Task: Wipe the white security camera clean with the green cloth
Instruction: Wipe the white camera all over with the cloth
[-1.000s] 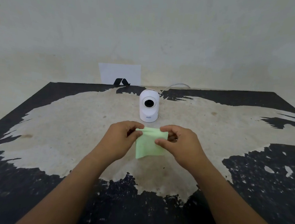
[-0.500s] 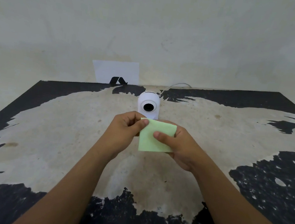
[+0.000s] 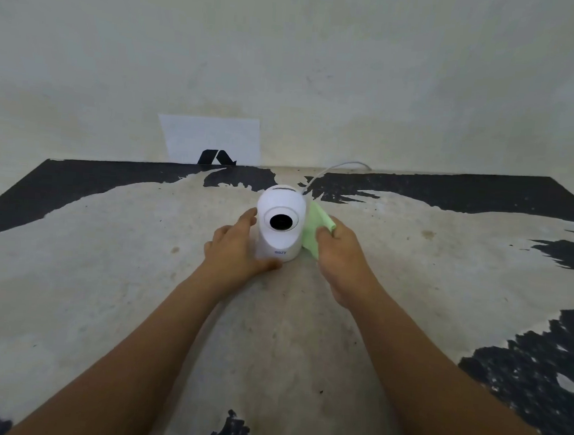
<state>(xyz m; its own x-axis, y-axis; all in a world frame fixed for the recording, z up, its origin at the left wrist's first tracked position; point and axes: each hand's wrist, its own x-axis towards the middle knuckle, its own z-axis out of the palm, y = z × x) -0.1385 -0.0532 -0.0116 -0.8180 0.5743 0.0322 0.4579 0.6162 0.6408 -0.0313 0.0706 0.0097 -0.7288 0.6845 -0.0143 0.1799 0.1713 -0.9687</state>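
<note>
The white security camera [image 3: 280, 223] stands upright in the middle of the worn table [image 3: 102, 271], its dark round lens facing me. My left hand [image 3: 237, 247] cups its left side and base, thumb along the front foot, fingers reaching round the back. My right hand [image 3: 341, 256] holds the pale green cloth [image 3: 313, 231] pressed flat against the camera's right side. Part of the cloth is hidden behind the camera body and under my fingers.
A white cable [image 3: 337, 169] runs from the camera's back toward the wall. A white card with a black mark [image 3: 212, 141] leans against the wall behind the table. The tabletop is patchy, black paint worn to beige.
Both hands moved forward from in front of the camera to its sides. My left hand let go of the cloth and took hold of the camera; the right brought the cloth to its right flank.
</note>
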